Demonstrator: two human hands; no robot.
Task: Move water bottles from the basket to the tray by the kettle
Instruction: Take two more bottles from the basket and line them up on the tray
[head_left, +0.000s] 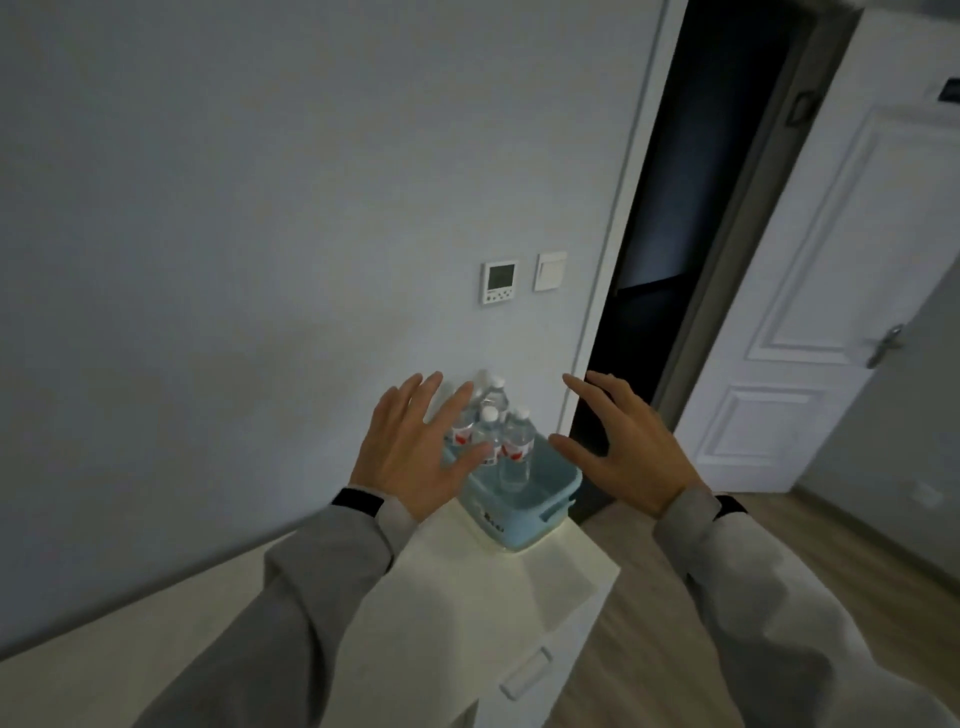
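A light blue basket (558, 493) stands at the far end of a white cabinet top (545, 587), against the wall. Several clear water bottles (517, 447) with white caps and red labels stand upright inside it. My left hand (415, 447) hovers with fingers spread in front of the basket's left side, covering part of the bottles. To the right of the basket my right hand (623, 447) is held up, fingers apart and holding nothing. Neither hand touches a bottle. No tray or kettle is in view.
A dark open doorway (691, 234) lies just right of the basket, with a white door (831, 312) beyond it. A thermostat (498, 280) and a light switch (550, 270) are on the wall above. Wood floor (675, 649) runs right of the cabinet.
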